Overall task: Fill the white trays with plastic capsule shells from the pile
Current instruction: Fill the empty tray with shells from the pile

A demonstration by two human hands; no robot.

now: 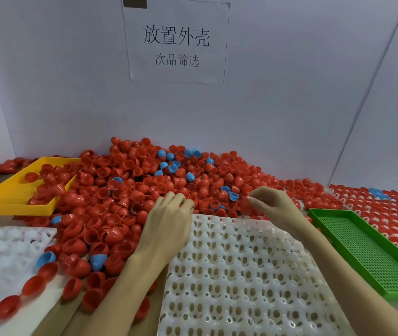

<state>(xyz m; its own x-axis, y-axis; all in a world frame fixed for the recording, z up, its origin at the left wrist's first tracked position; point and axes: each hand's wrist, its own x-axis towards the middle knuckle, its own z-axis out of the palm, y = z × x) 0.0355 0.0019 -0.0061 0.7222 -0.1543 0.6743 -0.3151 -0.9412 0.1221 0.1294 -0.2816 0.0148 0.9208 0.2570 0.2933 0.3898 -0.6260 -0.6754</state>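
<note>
A big pile of red capsule shells (130, 180), with a few blue ones mixed in, lies against the back wall. In front of me sits a white tray (241, 275) with rows of holes, none holding a shell. My left hand (166, 224) reaches palm down into the pile at the tray's far left corner, its fingertips buried among the red shells. My right hand (270, 204) hovers over the tray's far edge and pinches a red shell (245, 202) between thumb and fingers. A second white tray (4, 251) lies at the left.
A yellow basket (6, 197) at the left holds several red shells. A green mesh basket (367, 251) sits at the right. Behind it, a tray (386, 214) is filled with red shells. A paper sign (176, 42) hangs on the wall.
</note>
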